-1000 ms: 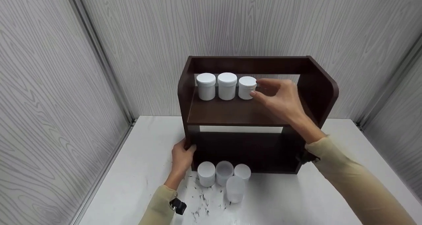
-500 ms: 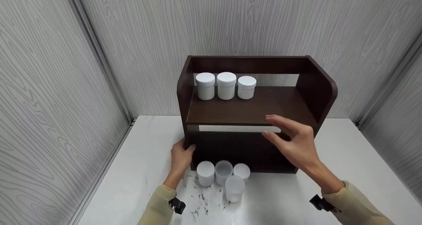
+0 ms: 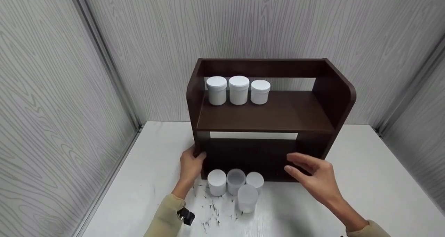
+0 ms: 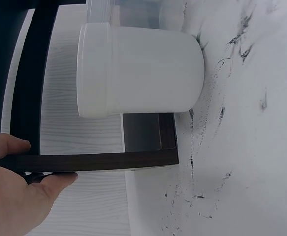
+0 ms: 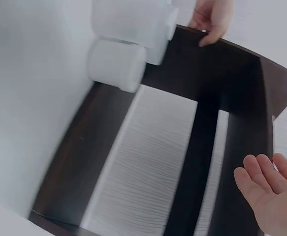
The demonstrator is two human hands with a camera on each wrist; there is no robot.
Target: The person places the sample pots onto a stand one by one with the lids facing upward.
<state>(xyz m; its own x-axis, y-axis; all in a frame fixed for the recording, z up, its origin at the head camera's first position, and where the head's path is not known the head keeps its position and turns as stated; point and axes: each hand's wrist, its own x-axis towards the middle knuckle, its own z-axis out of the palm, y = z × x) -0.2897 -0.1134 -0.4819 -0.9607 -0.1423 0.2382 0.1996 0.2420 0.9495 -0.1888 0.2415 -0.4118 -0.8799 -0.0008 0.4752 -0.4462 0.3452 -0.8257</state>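
My left hand (image 3: 191, 165) grips the left side panel of a dark brown two-tier shelf (image 3: 264, 120); in the left wrist view the panel edge lies between thumb and fingers. My right hand (image 3: 314, 176) is in the air before the shelf's lower right, fingers and thumb apart, holding nothing. On the upper tier a row holds a left white jar (image 3: 217, 91), a middle white jar (image 3: 239, 90) and a shorter white jar (image 3: 260, 91), all lidded and upright. Before the lower tier stand several more jars, among them a white jar (image 3: 217, 183) and a translucent jar (image 3: 247, 198).
A greyish jar (image 3: 236, 182) and a small white jar (image 3: 255, 180) stand close together among the front group. Dark scuff marks (image 3: 213, 209) lie on the white table (image 3: 146, 181). Wood-grain panels (image 3: 167, 49) rise behind and at both sides.
My right hand has left the shorter jar on the upper tier, drawn back and come down in front of the lower tier. The left hand keeps its grip on the shelf.
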